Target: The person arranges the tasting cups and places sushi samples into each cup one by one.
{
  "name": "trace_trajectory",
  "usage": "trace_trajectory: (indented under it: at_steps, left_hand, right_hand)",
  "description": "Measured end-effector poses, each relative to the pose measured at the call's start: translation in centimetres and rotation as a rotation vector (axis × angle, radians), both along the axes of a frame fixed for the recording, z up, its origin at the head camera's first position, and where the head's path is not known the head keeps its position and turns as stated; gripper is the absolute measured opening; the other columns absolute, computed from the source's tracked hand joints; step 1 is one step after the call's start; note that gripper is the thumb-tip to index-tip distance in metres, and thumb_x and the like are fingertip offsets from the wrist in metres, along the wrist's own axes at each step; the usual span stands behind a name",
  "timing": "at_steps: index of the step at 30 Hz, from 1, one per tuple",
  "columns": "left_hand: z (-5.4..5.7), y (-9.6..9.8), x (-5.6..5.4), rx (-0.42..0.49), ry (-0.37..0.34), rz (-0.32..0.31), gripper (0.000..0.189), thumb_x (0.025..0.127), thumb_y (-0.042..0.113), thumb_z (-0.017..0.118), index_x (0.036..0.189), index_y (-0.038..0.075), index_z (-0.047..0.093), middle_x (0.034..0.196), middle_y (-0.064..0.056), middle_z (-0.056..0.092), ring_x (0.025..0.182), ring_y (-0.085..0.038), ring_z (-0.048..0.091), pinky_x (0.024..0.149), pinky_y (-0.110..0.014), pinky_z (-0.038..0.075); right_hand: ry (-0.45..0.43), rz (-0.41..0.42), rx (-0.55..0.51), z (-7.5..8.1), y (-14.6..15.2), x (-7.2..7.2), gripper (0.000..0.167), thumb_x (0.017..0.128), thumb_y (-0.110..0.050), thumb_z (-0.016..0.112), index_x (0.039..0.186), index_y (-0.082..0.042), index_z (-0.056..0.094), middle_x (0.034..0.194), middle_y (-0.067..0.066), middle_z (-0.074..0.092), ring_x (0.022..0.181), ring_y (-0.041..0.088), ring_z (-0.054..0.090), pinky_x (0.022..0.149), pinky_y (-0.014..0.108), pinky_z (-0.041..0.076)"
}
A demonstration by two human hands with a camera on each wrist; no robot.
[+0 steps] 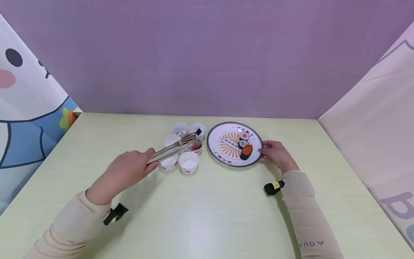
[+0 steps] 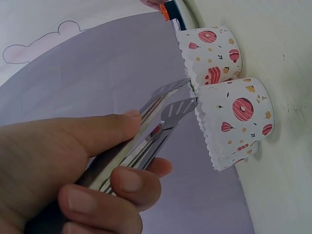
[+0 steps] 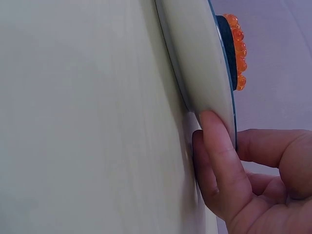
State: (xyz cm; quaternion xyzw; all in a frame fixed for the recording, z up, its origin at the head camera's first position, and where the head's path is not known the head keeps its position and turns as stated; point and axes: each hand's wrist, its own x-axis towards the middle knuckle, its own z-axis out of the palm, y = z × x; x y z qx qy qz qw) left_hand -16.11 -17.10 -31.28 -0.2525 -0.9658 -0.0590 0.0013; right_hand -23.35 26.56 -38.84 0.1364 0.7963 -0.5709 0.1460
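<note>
My left hand (image 1: 129, 167) grips a pair of metal tongs (image 1: 173, 149), with the thumb on one side and curled fingers on the other. Their slotted tips (image 2: 180, 111) reach over the cluster of white paper cups (image 1: 189, 162), right at the rims in the left wrist view. A small black piece (image 1: 198, 132) shows beside the tips; I cannot tell whether the tongs hold it. My right hand (image 1: 275, 154) pinches the right rim of a round white plate (image 1: 216, 149). On the plate lie an orange roe sushi (image 1: 246, 151) and two small sushi rolls (image 1: 244, 136).
The paper cups stand close together just left of the plate, printed with red donuts and cakes. Something red (image 1: 196, 146) shows in one cup under the tongs. A purple panel (image 1: 200, 61) rises behind the pale table (image 1: 207, 208), and printed cloths hang at both sides.
</note>
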Motion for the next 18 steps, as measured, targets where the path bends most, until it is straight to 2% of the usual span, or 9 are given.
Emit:
trace_trajectory:
  at_steps: [6,12,18]
  left_hand:
    - [0.0,0.4,0.1,0.018,0.021,-0.008,0.027,0.092,0.028,0.061,0.096,0.004,0.051,0.054,0.000,0.042,0.046,-0.014,0.038,0.044,-0.029,0.031]
    - [-0.1,1.6,0.0,0.016,-0.037,-0.006,0.027,0.093,0.029,0.058,0.099,0.004,0.050,0.056,0.000,0.044,0.048,-0.015,0.041,0.045,-0.030,0.033]
    - [-0.5,3.1,-0.2,0.003,-0.064,-0.009,0.031,0.094,0.033,0.057,0.102,0.004,0.050,0.058,-0.001,0.046,0.050,-0.015,0.043,0.046,-0.030,0.034]
  right_hand:
    - [-0.004,-0.012,-0.009,-0.1,0.0,-0.1,0.051,0.095,0.000,0.049,0.141,0.008,0.029,0.117,0.018,0.046,0.076,0.011,0.060,0.072,0.024,0.053]
    - [-0.008,-0.013,-0.015,-0.1,-0.1,-0.2,0.051,0.095,0.000,0.050,0.141,0.008,0.029,0.120,0.020,0.046,0.077,0.012,0.060,0.072,0.025,0.053]
    - [-0.008,-0.017,-0.025,0.0,-0.1,-0.2,0.050,0.094,0.001,0.049,0.140,0.009,0.030,0.116,0.018,0.047,0.076,0.012,0.060,0.072,0.025,0.054]
